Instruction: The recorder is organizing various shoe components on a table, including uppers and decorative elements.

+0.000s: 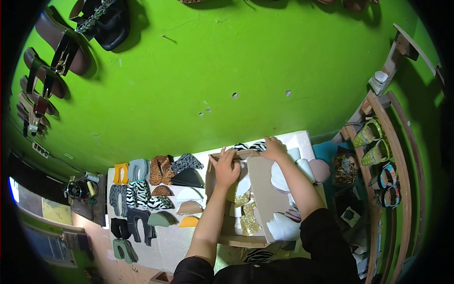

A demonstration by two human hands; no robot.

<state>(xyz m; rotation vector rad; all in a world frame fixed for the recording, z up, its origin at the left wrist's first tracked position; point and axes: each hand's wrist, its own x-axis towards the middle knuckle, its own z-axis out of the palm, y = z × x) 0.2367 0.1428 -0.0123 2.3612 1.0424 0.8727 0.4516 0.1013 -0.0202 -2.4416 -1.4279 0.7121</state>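
An open cardboard box (211, 194) stands on the white table in front of me. Gold glitter pieces (248, 217) and pale cut pieces lie inside it. My left hand (227, 169) is over the box's far left corner, fingers spread near the rim. Beyond the far rim, my right hand (274, 149) reaches to the zebra-print pieces (258, 146); its fingers are stretched out at their right end. White rounded pieces (279, 177) are under and beside my right forearm. A stack of white pieces (283, 227) lies at the box's near right.
Sorted cut pieces cover the table's left side, including leopard-print (161, 170), black (187, 178) and green (162, 218) ones. Sandals hang on the green wall (213, 71) at left. A wooden rack (395, 142) with sandals stands at right, beside a bin of scraps (345, 169).
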